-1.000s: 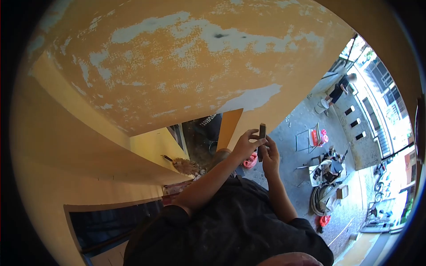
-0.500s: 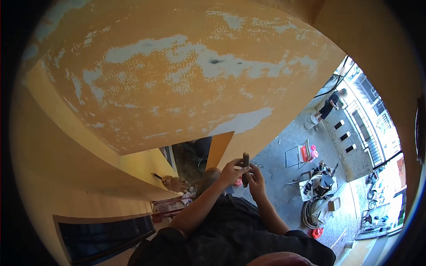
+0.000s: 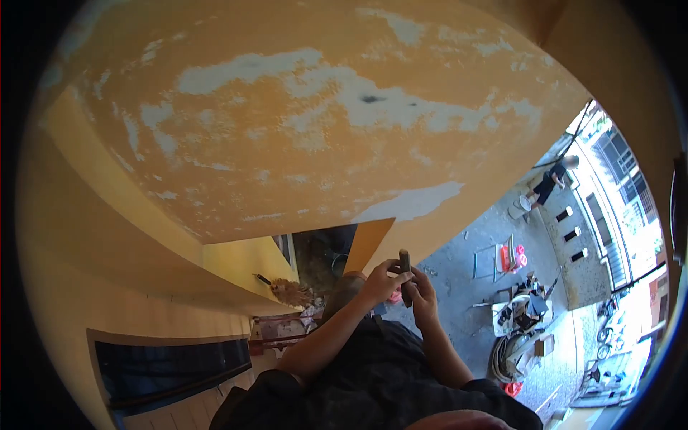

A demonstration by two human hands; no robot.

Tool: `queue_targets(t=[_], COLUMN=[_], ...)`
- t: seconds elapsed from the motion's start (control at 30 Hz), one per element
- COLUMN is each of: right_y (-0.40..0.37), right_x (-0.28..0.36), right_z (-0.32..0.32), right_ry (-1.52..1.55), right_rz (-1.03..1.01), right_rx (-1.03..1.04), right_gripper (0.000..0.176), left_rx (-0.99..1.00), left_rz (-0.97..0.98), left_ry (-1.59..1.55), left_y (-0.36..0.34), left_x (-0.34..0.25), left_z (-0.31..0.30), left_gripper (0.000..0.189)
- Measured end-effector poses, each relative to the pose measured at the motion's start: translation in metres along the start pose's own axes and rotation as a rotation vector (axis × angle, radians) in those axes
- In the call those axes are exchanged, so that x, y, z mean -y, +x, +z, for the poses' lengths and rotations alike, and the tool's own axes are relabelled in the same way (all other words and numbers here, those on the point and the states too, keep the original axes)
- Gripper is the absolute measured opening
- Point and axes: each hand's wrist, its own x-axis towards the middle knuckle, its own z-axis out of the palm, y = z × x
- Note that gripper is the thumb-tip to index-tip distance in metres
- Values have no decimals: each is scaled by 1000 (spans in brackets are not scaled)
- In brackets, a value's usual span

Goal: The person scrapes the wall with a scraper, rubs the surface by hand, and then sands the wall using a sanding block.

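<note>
A narrow brown block point(image 3: 405, 261) stands roughly upright between my hands, in front of my chest. My left hand point(image 3: 384, 283) is wrapped round it from the left. On the other side my right hand point(image 3: 423, 298) grips its lower part, with the fingers closed. The two hands nearly touch, and part of the block is hidden behind the fingers. Ahead rises an orange wall point(image 3: 236, 158) with pale, patchy areas and two dark spots.
A feather duster point(image 3: 288, 292) sits on a ledge at left. Far below on the right are a folding chair point(image 3: 489, 263), a cluttered machine point(image 3: 514, 351) with a coiled hose, and a white bucket point(image 3: 519, 207) beside another person point(image 3: 550, 183).
The view has shifted a little, so the wall, floor and hands sit further right. Both hands still hold the block, their fingers slightly shifted on it.
</note>
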Motion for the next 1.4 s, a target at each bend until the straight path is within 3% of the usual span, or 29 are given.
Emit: queue_targets(t=[0.17, 0.33, 0.47, 0.53, 0.57, 0.63, 0.67, 0.73, 0.8, 0.93, 0.97, 1.07, 1.13, 1.23, 1.4], right_y=[0, 13, 46, 67, 75, 90, 98, 112, 141, 182, 184, 187, 184, 196, 189], right_x=[3, 15, 56, 94, 118, 168, 192, 231, 258, 280, 271, 228, 247, 292, 264], right_z=[-12, -31, -48, -58, -58, -61, -56, -53, -55, -49, -43, -34, -33, -44, -38], right_ry=[-5, -39, 96, 18, -30, -103, -157, -244, -250, -522, -597, -687, -640, -492, -560], right_rz=[37, 31, -270, -426, -514, -720, -800, -908, -985, -1141, -1036, -1057, -1027, -1185, -1059], right_rx=[74, 34, -214, -320, -398, -426, -477, -551, -585, -845, -929, -1023, -998, -940, -976], right_gripper=[38, 39, 41, 39, 39, 41, 42, 46, 43, 38, 40, 42, 40, 38, 38], left_rx=[-12, -161, -154, -250, -257, -437, -428, -545, -540, -417, -368, -524, -385, -455, -453], left_rz=[-20, 187, 406, 909, 915, 1318, 1329, 1554, 1580, 1726, 1776, 1746, 1769, 1760, 1757], left_ry=[-53, 616, 629, 665, 675, 654, 664, 601, 554, 592, 607, 630, 675, 681, 654], left_y=[-10, -16, -15, -13, -11, -5, 2, 16, 38, 74, 81, 108, 102, 102, 99], left_x=[-20, -59, -135, -177, -195, -227, -239, -259, -278, -309, -316, -323, -322, -320, -325], left_z=[3, 3, -15, -21, -24, -31, -37, -44, -40, -27, -28, -33, -30, -29, -28], left_gripper=[43, 43, 39, 35, 35, 34, 34, 34, 36, 36, 36, 40, 42, 42, 43])
